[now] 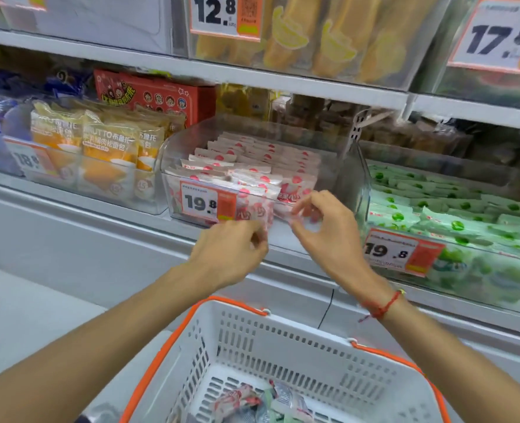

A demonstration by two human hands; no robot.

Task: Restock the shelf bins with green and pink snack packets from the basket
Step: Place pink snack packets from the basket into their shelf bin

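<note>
Two white shelf tiers (283,77) carry clear bins in a shop aisle. Three price tags front the lower tier's bins. Pink packets fill the middle bin (173,154); green packets (454,215) fill the bin on its right. One white basket (283,346) with orange handles sits below, holding a few packets. Left hand (231,251) and right hand (325,227) each have the grip pinching a pink packet (261,209) at the bin's front.

White shelf (148,236) beyond both hands, clear pink-packet bin (173,166) before them, green-packet bin (496,270) right, bread bin (148,206) left
</note>
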